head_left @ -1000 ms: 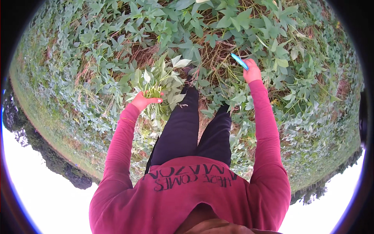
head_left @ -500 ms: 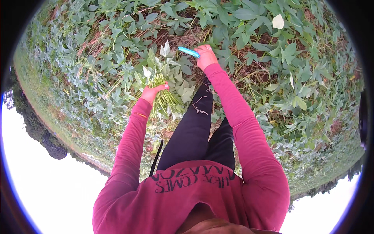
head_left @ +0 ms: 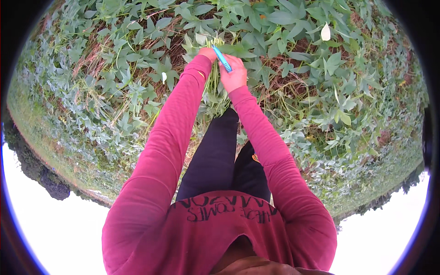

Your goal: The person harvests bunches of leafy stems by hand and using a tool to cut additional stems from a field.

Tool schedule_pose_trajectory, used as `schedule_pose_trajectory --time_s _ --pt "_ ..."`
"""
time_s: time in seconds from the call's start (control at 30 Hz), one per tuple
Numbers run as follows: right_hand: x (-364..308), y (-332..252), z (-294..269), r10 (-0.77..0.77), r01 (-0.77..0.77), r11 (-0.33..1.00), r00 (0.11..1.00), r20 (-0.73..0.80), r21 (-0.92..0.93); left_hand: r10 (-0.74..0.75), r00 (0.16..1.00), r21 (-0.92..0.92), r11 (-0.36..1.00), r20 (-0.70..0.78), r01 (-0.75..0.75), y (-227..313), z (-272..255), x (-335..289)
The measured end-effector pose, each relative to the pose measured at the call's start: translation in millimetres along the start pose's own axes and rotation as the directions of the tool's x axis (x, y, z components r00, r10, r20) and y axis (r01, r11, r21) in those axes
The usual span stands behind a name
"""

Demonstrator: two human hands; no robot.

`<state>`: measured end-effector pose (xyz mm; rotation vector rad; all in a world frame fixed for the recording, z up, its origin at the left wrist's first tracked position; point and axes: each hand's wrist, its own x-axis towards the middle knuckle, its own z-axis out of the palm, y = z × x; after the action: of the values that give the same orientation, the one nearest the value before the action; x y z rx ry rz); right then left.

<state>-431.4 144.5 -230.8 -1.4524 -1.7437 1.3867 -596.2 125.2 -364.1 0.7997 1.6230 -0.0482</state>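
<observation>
Both hands meet at a bundle of leafy green vine cuttings [head_left: 212, 87], in front of my legs. My left hand [head_left: 208, 54] is closed around the bundle, its fingers partly hidden by stems. Close beside it on the right, my right hand [head_left: 235, 74] is closed on a slim bright-blue knife [head_left: 222, 59] with a ribbed handle. The knife slants up and left, its far end right by the left hand and the stems. Its blade is too small to make out. Stems stick out above the hands, and more hang down below them.
Low green vines [head_left: 293, 23] with lobed leaves spread all around, with dry brown stalks [head_left: 284, 78] and soil between them. A few pale leaves [head_left: 325, 33] stand out. My legs in black trousers [head_left: 211, 158] are just below the bundle. Dark trees [head_left: 41, 172] line the far left edge.
My left hand has moved up and to the right with the bundle, which has turned. My right hand has come down and left beside it, the blue knife now pointing more steeply upward.
</observation>
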Motion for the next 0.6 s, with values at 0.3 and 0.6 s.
schedule_pose_trajectory --time_s 0.3,0.6 --pt "94.5 110.3 -68.7 0.683 -0.385 0.523 0.723 0.104 -0.760 -0.281 0.958 -0.501 0.838 -0.056 0.216 -84.2 -6.2 -9.3" --pt "118.4 148.9 -34.6 0.786 -0.448 0.378 0.617 0.025 -0.810 -0.290 0.952 -0.728 0.633 0.093 0.264 -36.0 -13.9 -63.1"
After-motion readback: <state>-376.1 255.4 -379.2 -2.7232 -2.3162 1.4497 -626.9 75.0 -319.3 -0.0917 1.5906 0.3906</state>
